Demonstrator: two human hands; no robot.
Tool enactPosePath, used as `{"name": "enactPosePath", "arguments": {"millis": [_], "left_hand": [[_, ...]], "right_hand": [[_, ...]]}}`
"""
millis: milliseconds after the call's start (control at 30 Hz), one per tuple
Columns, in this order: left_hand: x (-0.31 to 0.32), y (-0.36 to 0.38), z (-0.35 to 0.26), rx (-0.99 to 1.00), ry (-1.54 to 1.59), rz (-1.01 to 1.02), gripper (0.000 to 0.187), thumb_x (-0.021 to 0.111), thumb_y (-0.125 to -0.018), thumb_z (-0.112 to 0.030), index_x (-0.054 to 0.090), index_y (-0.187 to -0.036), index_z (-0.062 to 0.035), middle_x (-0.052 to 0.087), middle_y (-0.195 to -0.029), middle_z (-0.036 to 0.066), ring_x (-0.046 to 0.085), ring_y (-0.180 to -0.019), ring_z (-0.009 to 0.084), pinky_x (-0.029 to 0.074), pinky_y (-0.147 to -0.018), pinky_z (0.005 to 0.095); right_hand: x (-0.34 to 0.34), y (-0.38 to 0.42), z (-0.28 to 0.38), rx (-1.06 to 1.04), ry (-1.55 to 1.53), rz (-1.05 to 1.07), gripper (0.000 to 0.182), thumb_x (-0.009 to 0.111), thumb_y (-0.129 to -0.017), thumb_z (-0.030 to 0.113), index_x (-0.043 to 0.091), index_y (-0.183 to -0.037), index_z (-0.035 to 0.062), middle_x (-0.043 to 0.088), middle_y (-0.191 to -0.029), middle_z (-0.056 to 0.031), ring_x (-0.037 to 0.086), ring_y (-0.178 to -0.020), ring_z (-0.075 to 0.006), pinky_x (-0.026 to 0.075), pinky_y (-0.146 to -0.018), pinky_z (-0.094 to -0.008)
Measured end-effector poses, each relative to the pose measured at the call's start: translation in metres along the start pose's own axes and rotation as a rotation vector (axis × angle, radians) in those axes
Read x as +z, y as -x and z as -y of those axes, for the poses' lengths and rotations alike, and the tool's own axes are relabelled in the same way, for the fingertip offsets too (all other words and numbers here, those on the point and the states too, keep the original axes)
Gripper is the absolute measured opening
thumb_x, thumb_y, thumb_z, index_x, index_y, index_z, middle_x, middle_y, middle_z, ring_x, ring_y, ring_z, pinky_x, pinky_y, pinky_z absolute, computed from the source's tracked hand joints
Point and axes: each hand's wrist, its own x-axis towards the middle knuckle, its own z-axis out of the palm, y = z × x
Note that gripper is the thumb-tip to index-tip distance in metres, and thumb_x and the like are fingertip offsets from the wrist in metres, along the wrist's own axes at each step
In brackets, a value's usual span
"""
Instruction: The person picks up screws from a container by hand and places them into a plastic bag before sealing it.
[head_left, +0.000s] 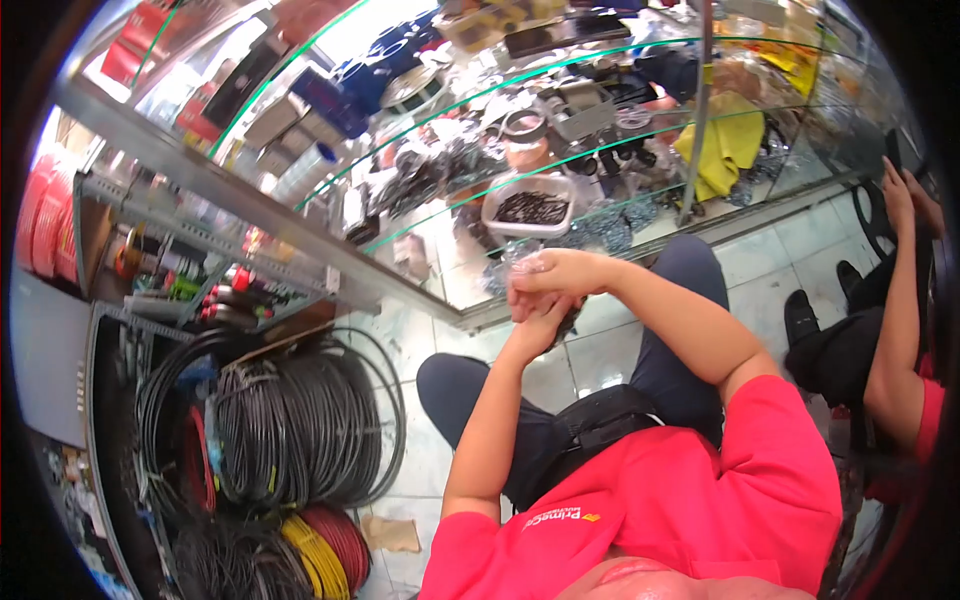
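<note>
My left hand (541,318) and my right hand (553,273) meet above my knees, at the front edge of the glass display case (460,318). The right lies over the left, its fingers closed. My left hand's fingers are curled and partly hidden under it. Something clear, like thin plastic, shows around the fingertips, and a small dark item (570,316) is beside the left palm; what each hand grips cannot be made out. Just beyond the hands, a white tub (529,228) of small dark pieces stands in the case.
Large coils of black cable (300,430) lie on the floor at left, with a yellow coil (315,555) and metal shelving (105,330). Yellow cloth (722,150) and bagged parts fill the case. At right sits another person, whose forearm (903,290) shows.
</note>
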Motion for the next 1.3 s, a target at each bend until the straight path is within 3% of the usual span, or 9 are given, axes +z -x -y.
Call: {"name": "enactPosePath", "arguments": {"millis": [100, 167, 200, 233, 367, 600, 933, 1167, 1300], "left_hand": [[-0.002, 0.001, -0.004, 0.055, -0.13, -0.074, 0.025, 0.046, -0.091, -0.025, 0.058, -0.094, -0.0038, 0.055, -0.091, 0.004, 0.049, -0.091, 0.0139, 0.036, -0.084, 0.0262], [-0.007, -0.004, -0.009, -0.069, 0.357, -0.075, 0.02, 0.049, -0.09, -0.021, 0.057, -0.088, -0.0026, 0.054, -0.091, 0.003, 0.047, -0.09, 0.0121, 0.036, -0.083, 0.0246], [-0.011, -0.005, -0.009, -0.063, 0.355, -0.072, 0.02, 0.049, -0.09, -0.021, 0.057, -0.088, -0.0026, 0.054, -0.091, 0.003, 0.047, -0.09, 0.0121, 0.036, -0.083, 0.0246], [-0.016, -0.006, -0.007, -0.021, 0.279, -0.147, 0.019, 0.051, -0.088, -0.02, 0.058, -0.088, -0.0016, 0.055, -0.097, 0.006, 0.048, -0.093, 0.015, 0.036, -0.085, 0.0257], [-0.019, -0.01, -0.009, 0.051, 0.288, -0.335, 0.017, 0.056, -0.084, -0.016, 0.06, -0.087, -0.0001, 0.054, -0.11, 0.009, 0.05, -0.098, 0.0172, 0.038, -0.085, 0.0274], [-0.039, -0.004, -0.007, -0.03, 0.266, -0.465, 0.018, 0.064, -0.079, -0.018, 0.063, -0.086, -0.0011, 0.053, -0.116, 0.01, 0.05, -0.105, 0.0183, 0.039, -0.087, 0.0283], [-0.048, 0.003, -0.024, -0.128, 0.437, -0.349, 0.017, 0.064, -0.078, -0.016, 0.066, -0.086, -0.0014, 0.055, -0.111, 0.009, 0.05, -0.103, 0.0176, 0.037, -0.087, 0.0273], [-0.048, 0.004, -0.02, 0.116, -0.391, -0.572, 0.012, 0.07, -0.069, -0.017, 0.068, -0.077, -0.0082, 0.06, -0.09, 0.005, 0.049, -0.09, 0.0242, 0.038, -0.081, 0.0352], [-0.052, 0.007, -0.02, 0.093, -0.521, -0.648, 0.014, 0.071, -0.067, -0.021, 0.069, -0.076, -0.0108, 0.059, -0.083, 0.002, 0.049, -0.086, 0.0243, 0.037, -0.076, 0.0367]], "right_hand": [[-0.008, -0.002, -0.001, -0.03, -0.278, -0.127, 0.031, 0.043, -0.092, 0.033, 0.053, -0.087, 0.0036, 0.053, -0.069, -0.0015, 0.051, -0.065, -0.0105, 0.042, -0.062, -0.0239], [-0.012, -0.002, 0.001, -0.093, -0.39, -0.169, 0.03, 0.043, -0.092, 0.033, 0.052, -0.087, 0.0041, 0.049, -0.066, -0.0001, 0.049, -0.062, -0.0098, 0.041, -0.06, -0.0231], [-0.015, -0.001, 0.003, -0.151, -0.504, -0.207, 0.029, 0.044, -0.092, 0.033, 0.05, -0.087, 0.0046, 0.045, -0.062, 0.0012, 0.047, -0.059, -0.0091, 0.04, -0.058, -0.0223], [-0.017, 0.0, 0.005, -0.165, -0.521, -0.272, 0.031, 0.045, -0.091, 0.033, 0.051, -0.086, 0.0033, 0.045, -0.061, 0.0009, 0.047, -0.056, -0.0103, 0.046, -0.061, -0.0267], [-0.026, -0.004, -0.002, -0.236, -0.641, -0.407, 0.027, 0.048, -0.091, 0.03, 0.052, -0.087, 0.0034, 0.046, -0.063, 0.0015, 0.045, -0.057, -0.0091, 0.044, -0.061, -0.0257], [-0.03, -0.009, -0.005, -0.171, -0.578, -0.537, 0.027, 0.046, -0.092, 0.028, 0.052, -0.095, 0.0014, 0.044, -0.063, 0.0015, 0.047, -0.061, -0.0093, 0.044, -0.063, -0.0273], [-0.03, -0.007, 0.001, -0.111, -0.425, -0.627, 0.023, 0.047, -0.091, 0.027, 0.052, -0.094, 0.0053, 0.047, -0.064, 0.0023, 0.05, -0.062, -0.0091, 0.042, -0.059, -0.0227], [-0.028, -0.008, -0.003, -0.064, -0.125, -0.723, 0.022, 0.047, -0.091, 0.03, 0.055, -0.091, 0.0091, 0.054, -0.066, 0.0016, 0.049, -0.059, -0.0072, 0.039, -0.053, -0.0203], [-0.027, -0.009, -0.009, -0.103, 0.099, -0.744, 0.022, 0.045, -0.09, 0.024, 0.055, -0.085, 0.0047, 0.056, -0.066, -0.0025, 0.053, -0.064, -0.0111, 0.043, -0.057, -0.025]]}}
